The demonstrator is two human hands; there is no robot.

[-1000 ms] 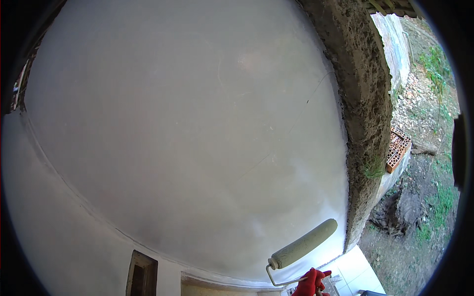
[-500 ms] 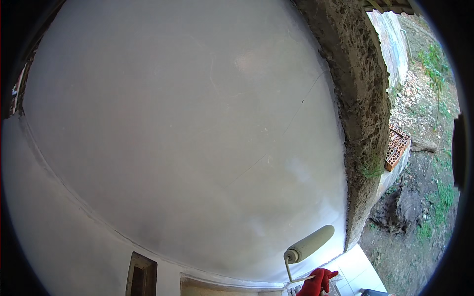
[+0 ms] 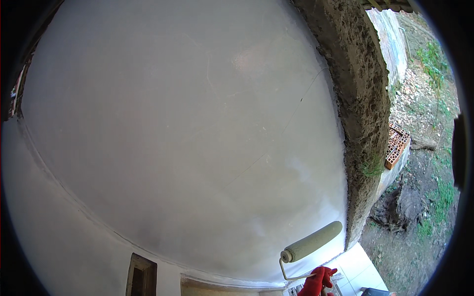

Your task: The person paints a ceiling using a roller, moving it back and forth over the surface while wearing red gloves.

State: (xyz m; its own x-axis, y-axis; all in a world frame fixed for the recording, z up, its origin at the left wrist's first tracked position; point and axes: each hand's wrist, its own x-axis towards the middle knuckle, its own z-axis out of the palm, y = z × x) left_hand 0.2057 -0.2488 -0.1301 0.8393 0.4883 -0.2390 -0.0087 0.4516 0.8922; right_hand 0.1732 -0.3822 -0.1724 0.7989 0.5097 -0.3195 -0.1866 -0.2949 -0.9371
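A paint roller (image 3: 312, 241) in a red-gloved right hand (image 3: 315, 284), at the near right

On the left is a pale wall (image 3: 54, 232), with a small dark-framed window (image 3: 141, 275) at its near end. A big pale flat surface (image 3: 173, 123) fills the middle. The roller is by its near right part; I cannot tell if they touch. The right hand's grip is curled round the roller's handle, maybe so the fat sleeve can spin clear of the fingers. The left hand is out of sight. Next on the right is a rough edge (image 3: 368, 98). A dark thing (image 3: 374, 292) at the near side is cut off, so I cannot tell if it holds anything. Farther right, red bricks (image 3: 396, 146) full of holes sit on a ledge, perhaps to stay off the dirt
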